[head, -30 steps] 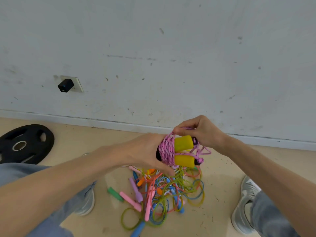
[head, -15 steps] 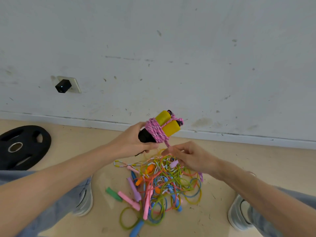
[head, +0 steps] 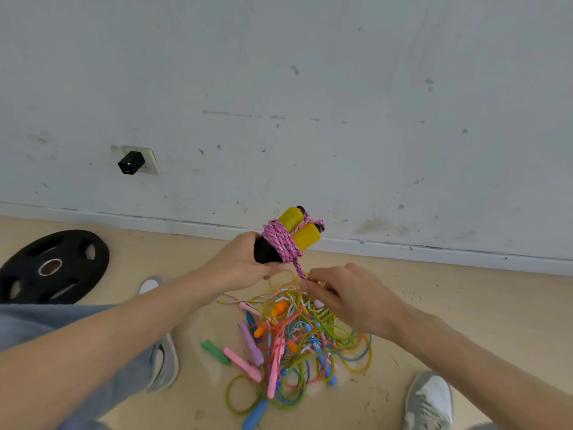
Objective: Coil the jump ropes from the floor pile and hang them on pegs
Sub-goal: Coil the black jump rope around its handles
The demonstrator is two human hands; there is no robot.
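2 yellow-capped handles (head: 299,228) wrapped in 1 pink rope (head: 280,242), left hand (head: 238,265) grip closed on their black ends. Right hand (head: 347,293) pinches the rope tail above 1 floor pile (head: 294,342).

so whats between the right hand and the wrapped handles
In the head view, a short taut stretch of pink rope runs from the wrapped handles, held by the left hand, down to the right hand.
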